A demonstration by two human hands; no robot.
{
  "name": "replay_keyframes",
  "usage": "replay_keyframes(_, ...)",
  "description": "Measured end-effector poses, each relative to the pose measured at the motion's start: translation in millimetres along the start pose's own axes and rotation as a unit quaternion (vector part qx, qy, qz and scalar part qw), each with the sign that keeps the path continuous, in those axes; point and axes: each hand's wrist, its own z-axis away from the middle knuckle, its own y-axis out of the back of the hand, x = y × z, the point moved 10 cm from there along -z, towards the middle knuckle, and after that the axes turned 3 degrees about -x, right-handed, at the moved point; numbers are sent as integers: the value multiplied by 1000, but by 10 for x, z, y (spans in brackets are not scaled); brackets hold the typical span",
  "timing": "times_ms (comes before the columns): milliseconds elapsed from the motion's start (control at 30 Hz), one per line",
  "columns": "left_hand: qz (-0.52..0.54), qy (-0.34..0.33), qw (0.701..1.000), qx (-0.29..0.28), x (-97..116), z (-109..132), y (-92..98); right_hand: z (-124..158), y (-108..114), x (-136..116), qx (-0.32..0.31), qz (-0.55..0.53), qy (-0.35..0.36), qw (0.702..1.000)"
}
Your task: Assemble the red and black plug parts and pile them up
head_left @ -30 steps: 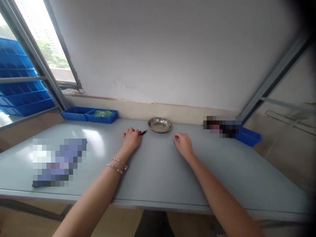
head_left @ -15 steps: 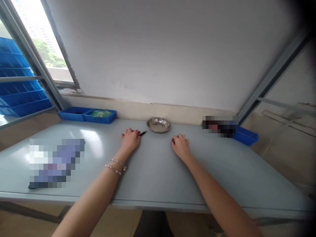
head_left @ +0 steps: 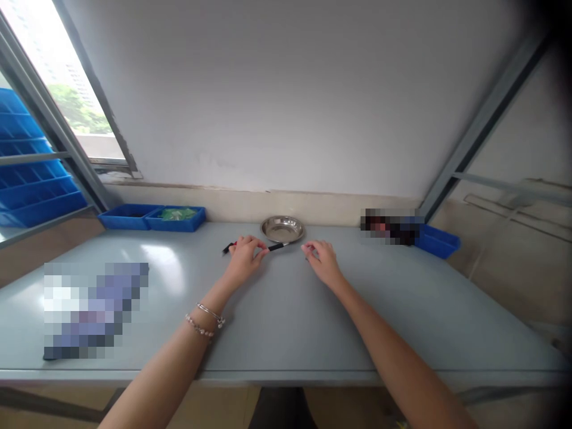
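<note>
Landmark: round steel dish (head_left: 282,230) on grey table (head_left: 286,322) | left hand (head_left: 243,258): near-left of dish, thumb and fingers pinching black pen-like stick (head_left: 276,246), its tip just before dish's near rim | black-and-red piece (head_left: 228,248) at left fingers, farther left of dish | right hand (head_left: 323,261): near-right of dish, fingertips curled close to thumb, cannot tell whether holding anything | blue bin with green packets (head_left: 181,226): well left of dish

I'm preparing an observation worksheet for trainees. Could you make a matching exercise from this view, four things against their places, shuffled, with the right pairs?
Things
1. Metal dish
2. Black pen-like object
3. Bracelets
4. Green contents

Places
A. Around the left arm, near the wrist
B. Inside a blue bin
C. Directly on the tabletop, near the wall
D. In the left hand

Pairs: 1-C, 2-D, 3-A, 4-B
</note>
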Motion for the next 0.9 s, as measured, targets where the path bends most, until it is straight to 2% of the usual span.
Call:
replay_keyframes(133, 33, -54, 998, -5, 236, 53, -11, 6, -7, -142, -39, -100, 35, 994)
replay_keyframes(367, 42, -87, 995, -1, 342, 88, -38, 59, -92, -186, -97, -190, 7, 977)
replay_keyframes(600, 45, -104, 993, -25, 425, 110, -78, 74, -162, -172, -113, -210, 6, 971)
replay_keyframes(900, 40, -104, 993, -35, 404, 107, -127, 87, -169, -205, -116, -204, 10, 972)
